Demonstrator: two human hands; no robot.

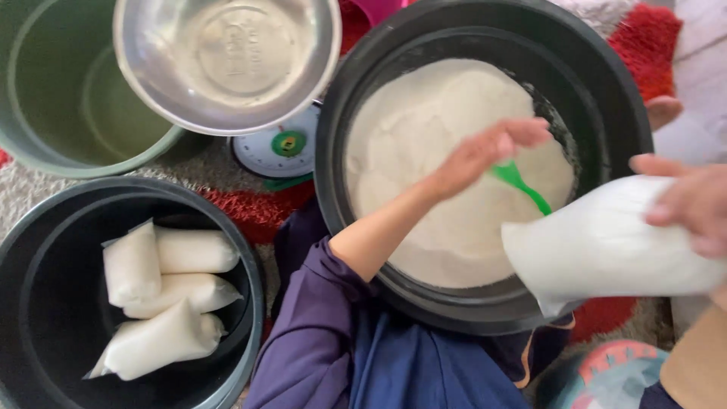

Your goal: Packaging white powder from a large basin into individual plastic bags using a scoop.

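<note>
the left hand [485, 155] closes its fingers on a green scoop [521, 184], handle slanting down-right over the flour in the black tub [485, 303]. the right hand [685, 201] clamps a filled white bag [606, 246] lying crosswise at the tub's right rim.

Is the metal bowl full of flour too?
No, the metal bowl is empty; the white powder sits in the big black tub.

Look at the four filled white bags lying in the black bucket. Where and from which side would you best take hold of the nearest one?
Probably its narrow twisted end at the lower left, reached from above through the black bucket's open top. The nearest bag lies on its side, plump in the middle, tapering to that neck. A hand closes round the neck more easily than round the bulging body.
</note>
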